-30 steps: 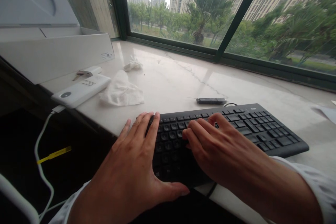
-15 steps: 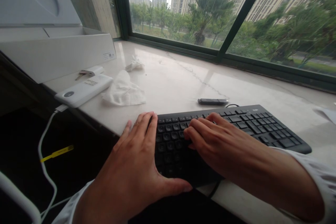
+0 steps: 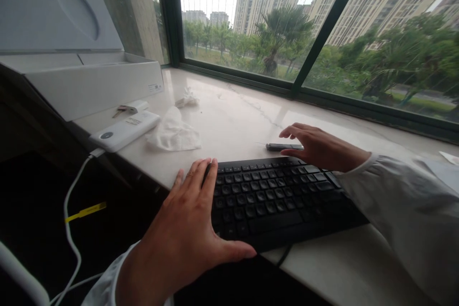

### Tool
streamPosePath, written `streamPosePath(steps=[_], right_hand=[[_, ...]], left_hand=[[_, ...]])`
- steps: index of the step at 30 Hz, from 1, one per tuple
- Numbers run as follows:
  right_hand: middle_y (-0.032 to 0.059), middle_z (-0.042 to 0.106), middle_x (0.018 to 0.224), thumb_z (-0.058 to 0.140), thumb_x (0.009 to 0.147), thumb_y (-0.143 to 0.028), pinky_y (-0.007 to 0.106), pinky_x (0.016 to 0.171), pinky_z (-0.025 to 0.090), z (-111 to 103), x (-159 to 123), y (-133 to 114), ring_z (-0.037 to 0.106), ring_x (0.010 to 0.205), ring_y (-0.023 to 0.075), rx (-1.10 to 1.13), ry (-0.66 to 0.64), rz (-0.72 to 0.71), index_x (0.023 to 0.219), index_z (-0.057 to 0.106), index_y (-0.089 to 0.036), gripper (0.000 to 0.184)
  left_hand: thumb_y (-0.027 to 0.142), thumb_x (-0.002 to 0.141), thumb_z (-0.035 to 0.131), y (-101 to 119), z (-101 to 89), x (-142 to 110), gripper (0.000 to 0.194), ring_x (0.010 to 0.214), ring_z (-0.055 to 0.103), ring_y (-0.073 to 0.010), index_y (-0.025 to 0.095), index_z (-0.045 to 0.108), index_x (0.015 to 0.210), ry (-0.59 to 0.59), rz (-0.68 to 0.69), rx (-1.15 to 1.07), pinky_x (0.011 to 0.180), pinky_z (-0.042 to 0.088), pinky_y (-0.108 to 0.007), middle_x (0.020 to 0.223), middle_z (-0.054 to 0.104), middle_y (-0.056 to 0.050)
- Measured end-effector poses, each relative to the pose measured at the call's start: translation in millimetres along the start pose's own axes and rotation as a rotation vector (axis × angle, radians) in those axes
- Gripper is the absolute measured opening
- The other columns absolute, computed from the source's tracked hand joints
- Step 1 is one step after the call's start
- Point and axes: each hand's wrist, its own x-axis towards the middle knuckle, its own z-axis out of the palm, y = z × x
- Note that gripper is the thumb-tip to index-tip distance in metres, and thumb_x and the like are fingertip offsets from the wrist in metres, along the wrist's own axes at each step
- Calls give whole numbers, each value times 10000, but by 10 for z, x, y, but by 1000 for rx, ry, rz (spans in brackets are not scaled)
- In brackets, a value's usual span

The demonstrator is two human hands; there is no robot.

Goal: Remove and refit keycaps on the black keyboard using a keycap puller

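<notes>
"Black plastic forms the keyboard (image 3: pixel 267 191); where does it lie?"

"Along the near edge of the pale, veined tabletop (image 3: pixel 236 119), with its left end beside the left hand (image 3: pixel 186 224)."

"How is that hand disposed?"

"Spread wide: the fingers reach the keyboard's far left corner, while the thumb points along its near edge. Whether it grips or only rests there, one cannot tell."

"And the right hand (image 3: pixel 304 141)?"

"Relaxed and parted, just beyond the far edge of the keyboard. A slim dark object (image 3: pixel 278 147) lies on the tabletop between thumb and fingers, its right end hidden by the hand; it is not grasped, and contact with the thumb cannot be judged."

"What occupies the left of the figure?"

"A crumpled tissue (image 3: pixel 175 131), with a smaller wad (image 3: pixel 188 98) behind it. Near the tissue is a white power bank (image 3: pixel 125 130), a white cable (image 3: pixel 68 201) at its near end and a yellow tag (image 3: pixel 86 212) on that cable. A key (image 3: pixel 122 109) lies beyond the power bank, in front of an open white box (image 3: pixel 103 86)."

"The background?"

"A dark-framed window (image 3: pixel 240 71)."
</notes>
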Motion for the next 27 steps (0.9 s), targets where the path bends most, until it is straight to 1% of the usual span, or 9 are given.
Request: streamPosePath(steps=[3,6,10,13,17,19,21,24,27], right_hand=[[118,641,1038,541,891,-409,360,818,463,132,11,159,613,925,230,9,-89,34,1089,635,-147,341],[99,650,980,510,907,-359,344,792,454,166,28,139,607,907,222,-3,-119,48,999,663,-172,258],[108,670,889,496,917,-385,344,721,445,77,63,-40,611,823,233,26,28,189,998,614,-161,265],[108,700,925,431,955,-441,338,725,462,-46,78,-287,626,783,210,335,157,266,1028,536,-166,303],[107,697,933,353,983,-469,339,748,493,-190,28,-639,639,818,200,700,143,92,1003,463,-180,310],[88,685,915,362,988,-435,331,736,491,-244,-25,-755,635,808,190,662,89,2,1032,440,-187,263],[72,671,895,376,986,-403,321,701,475,-295,-81,-818,619,763,182,512,51,-55,1083,440,-187,245],[56,663,887,414,972,-405,309,671,450,-377,-139,-853,600,718,175,345,27,-116,1180,450,-194,298],[20,635,783,510,926,-449,277,612,421,-436,-147,-877,559,627,147,380,-3,-152,1110,532,-203,308]], left_hand=[[910,552,506,9,-29,2,1289,1414,257,-426,92,226,1509,-22,-12,-25,1120,305,-603,1539,278,-240],[903,564,507,18,-52,-2,1286,1420,242,-426,73,226,1505,-31,-15,-33,1114,299,-617,1538,268,-254],[897,565,517,20,-57,-7,1260,1426,244,-406,105,237,1504,-17,-5,-56,1128,283,-604,1538,283,-240],[901,567,509,15,-43,-11,1254,1431,241,-389,106,244,1500,-16,-1,-57,1143,264,-588,1541,285,-230],[896,570,514,13,-30,-14,1237,1432,239,-386,124,250,1500,9,3,-64,1151,247,-587,1543,290,-216],[898,565,516,19,-38,-12,1246,1433,234,-389,119,251,1499,-9,-10,-69,1155,242,-580,1543,286,-220],[894,564,523,26,-50,-9,1245,1433,232,-392,115,254,1497,-22,-18,-76,1153,244,-580,1543,286,-221],[879,572,541,29,-57,-7,1223,1430,241,-395,131,256,1498,-9,-9,-84,1140,262,-595,1541,298,-209],[871,577,548,19,-43,-8,1217,1427,247,-396,135,251,1500,-2,1,-82,1135,268,-600,1540,300,-207]])
